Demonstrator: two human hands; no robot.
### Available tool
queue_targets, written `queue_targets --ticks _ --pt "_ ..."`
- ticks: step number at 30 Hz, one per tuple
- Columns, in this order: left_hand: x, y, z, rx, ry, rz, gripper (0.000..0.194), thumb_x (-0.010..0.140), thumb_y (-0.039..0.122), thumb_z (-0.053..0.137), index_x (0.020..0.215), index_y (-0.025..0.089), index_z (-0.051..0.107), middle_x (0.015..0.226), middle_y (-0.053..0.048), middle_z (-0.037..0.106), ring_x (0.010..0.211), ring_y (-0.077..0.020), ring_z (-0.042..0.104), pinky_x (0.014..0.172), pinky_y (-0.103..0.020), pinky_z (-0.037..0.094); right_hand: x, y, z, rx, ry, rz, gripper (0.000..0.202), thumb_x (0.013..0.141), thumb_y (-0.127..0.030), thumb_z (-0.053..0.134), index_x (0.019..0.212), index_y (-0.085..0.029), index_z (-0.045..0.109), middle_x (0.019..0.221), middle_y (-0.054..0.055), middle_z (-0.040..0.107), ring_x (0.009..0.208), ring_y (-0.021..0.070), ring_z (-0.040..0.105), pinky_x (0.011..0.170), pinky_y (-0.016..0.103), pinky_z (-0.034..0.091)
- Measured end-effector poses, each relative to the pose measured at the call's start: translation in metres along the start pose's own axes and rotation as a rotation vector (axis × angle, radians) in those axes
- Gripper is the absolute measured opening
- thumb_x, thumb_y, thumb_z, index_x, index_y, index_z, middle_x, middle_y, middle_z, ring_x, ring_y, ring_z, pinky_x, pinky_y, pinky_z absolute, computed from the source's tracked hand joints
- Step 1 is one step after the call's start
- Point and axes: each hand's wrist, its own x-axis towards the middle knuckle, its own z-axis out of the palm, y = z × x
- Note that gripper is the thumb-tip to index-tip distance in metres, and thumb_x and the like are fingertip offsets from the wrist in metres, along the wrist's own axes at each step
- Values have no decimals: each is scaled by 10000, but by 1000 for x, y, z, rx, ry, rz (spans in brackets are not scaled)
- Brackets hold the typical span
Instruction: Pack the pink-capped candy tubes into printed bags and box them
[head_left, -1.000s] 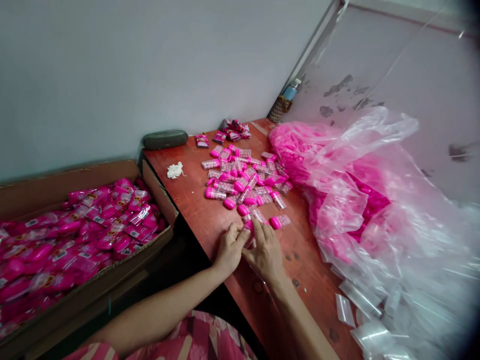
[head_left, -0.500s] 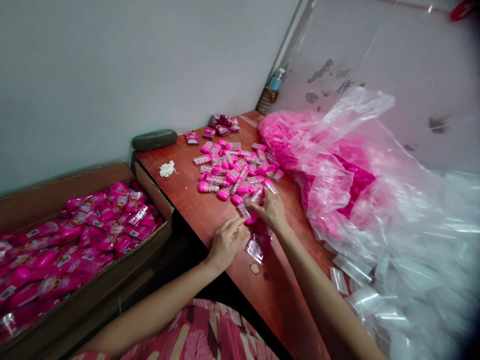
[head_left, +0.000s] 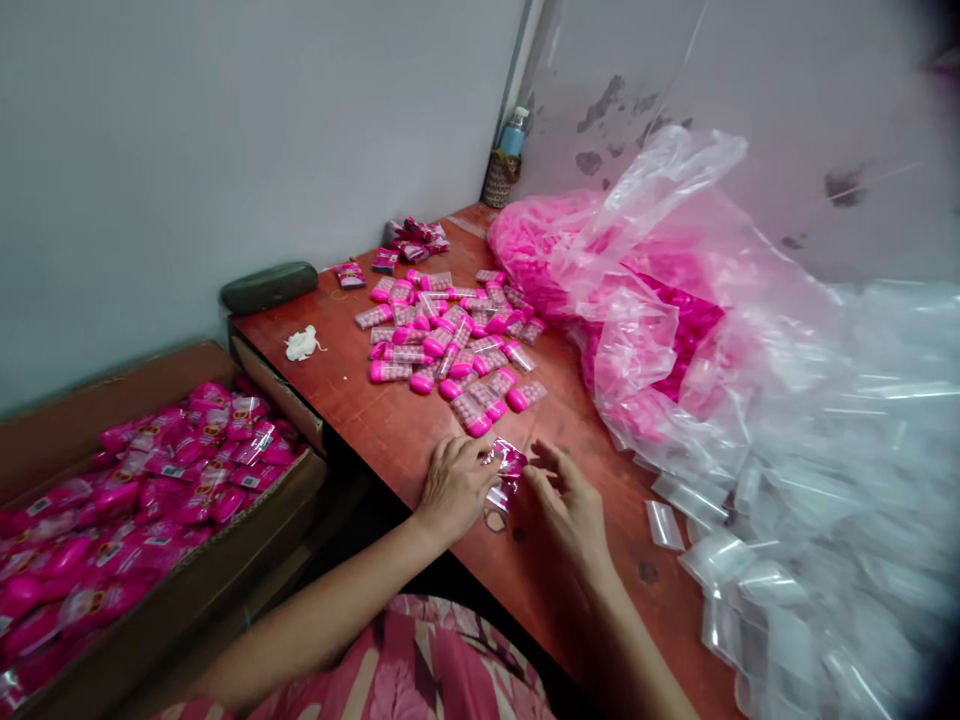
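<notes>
A small shiny pink printed wrapper (head_left: 508, 458) lies on the red table (head_left: 600, 590) between my hands. My left hand (head_left: 455, 488) has its fingertips pinched at the wrapper's left edge. On the opposite side, my right hand (head_left: 570, 505) has thumb and curled fingers at the right edge. Just beyond them spreads a loose pile of clear tubes with pink caps (head_left: 472, 413), filled with small round pellets. Part of the wrapper is hidden under my fingertips.
On the left stands a cardboard box (head_left: 247, 550) of pink packets (head_left: 180, 470). Rightward are a plastic bag of pink pieces (head_left: 637, 290) and many clear tubes (head_left: 735, 560). Flat pink wrappers (head_left: 420, 240), a dark case (head_left: 270, 287), white crumpled tissue (head_left: 304, 344) and a bottle (head_left: 514, 135) sit farther back.
My right hand has drawn back from the tube pile to the wrapper's right side, leaving a filled tube at the pile's near edge. My left hand now touches the wrapper. The view has shifted slightly.
</notes>
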Motion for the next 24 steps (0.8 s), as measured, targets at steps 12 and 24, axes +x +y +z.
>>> queue_targets --ticks 12,24 --pt "1 4 -10 -883 -13 -432 441 757 367 571 1161 193 537 1022 -90 627 890 -207 593 782 -358 476 5 -22 20 511 -116 141 487 691 -284 661 1126 -220 453 709 -27 637 616 138 581 573 244 447" --pt "1 -3 -18 -1314 11 -874 275 609 363 703 559 102 634 494 -1 569 441 -73 499 458 -189 412 88 -17 -11 -624 -172 -426 311 820 -176 409 1096 -165 551 1085 118 597 988 244 535 818 375 415"
